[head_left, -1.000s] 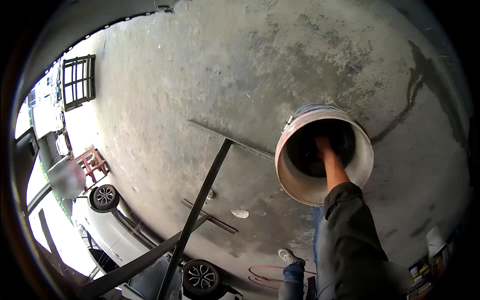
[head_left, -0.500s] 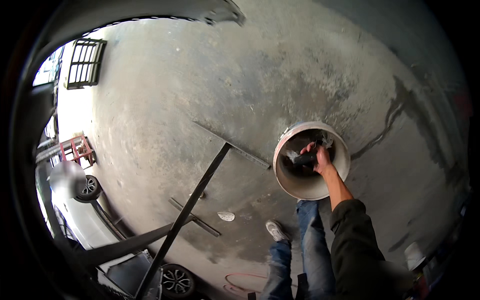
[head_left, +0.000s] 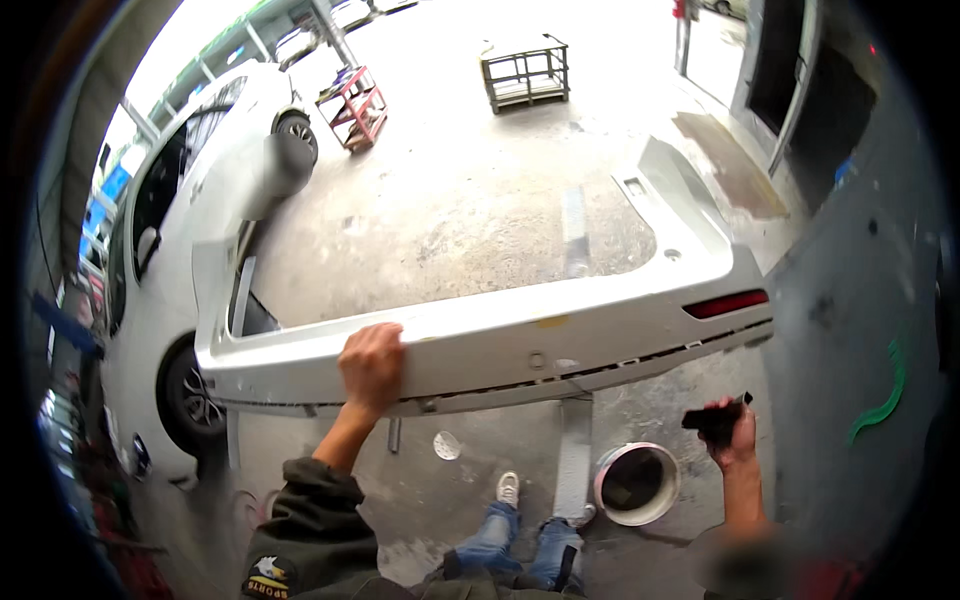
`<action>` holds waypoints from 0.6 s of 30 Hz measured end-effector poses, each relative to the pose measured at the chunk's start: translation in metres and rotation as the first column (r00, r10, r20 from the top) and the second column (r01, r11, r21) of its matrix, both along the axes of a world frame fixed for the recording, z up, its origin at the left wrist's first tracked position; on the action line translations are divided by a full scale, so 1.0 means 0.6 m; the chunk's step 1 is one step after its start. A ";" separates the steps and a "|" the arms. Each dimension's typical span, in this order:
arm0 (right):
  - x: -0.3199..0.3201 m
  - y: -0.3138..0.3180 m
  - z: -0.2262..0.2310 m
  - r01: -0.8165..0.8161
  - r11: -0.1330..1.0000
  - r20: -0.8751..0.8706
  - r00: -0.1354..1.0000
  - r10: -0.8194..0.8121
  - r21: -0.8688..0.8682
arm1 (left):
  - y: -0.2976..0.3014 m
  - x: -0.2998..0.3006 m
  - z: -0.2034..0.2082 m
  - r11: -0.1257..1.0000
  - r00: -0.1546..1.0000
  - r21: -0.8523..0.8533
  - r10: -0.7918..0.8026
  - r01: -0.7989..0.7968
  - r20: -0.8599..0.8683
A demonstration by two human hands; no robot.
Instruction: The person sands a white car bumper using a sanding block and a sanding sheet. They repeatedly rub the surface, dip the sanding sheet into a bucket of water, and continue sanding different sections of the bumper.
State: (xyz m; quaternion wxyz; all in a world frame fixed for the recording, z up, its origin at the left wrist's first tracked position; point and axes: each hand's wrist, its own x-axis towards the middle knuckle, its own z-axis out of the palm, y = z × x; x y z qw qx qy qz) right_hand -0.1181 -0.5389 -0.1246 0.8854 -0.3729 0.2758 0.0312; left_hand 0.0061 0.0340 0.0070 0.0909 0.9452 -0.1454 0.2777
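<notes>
A white car bumper with a red reflector spans the view before me, raised above the floor. My left hand is closed over its upper edge, left of the middle, with the fingers curled. To the right, below the bumper's reflector end, my right hand grips a dark, block-shaped thing; its exact kind does not show. That hand is apart from the bumper. Near my feet stands a whitish bucket, its inside dark.
A white car stands along the left. Farther off are a red cart and a dark metal frame crate. A metal stand bar runs beneath the bumper. A white perforated disc lies on the floor.
My right hand has come out of the bucket with the dark block and is now to its upper right. The view has swung up to the bumper, where my left hand now shows.
</notes>
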 end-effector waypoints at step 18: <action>0.278 0.793 0.409 -0.603 0.653 0.021 0.727 0.686 -0.458 | 0.189 -0.041 0.042 0.986 0.921 -0.006 -0.157 0.166 -0.357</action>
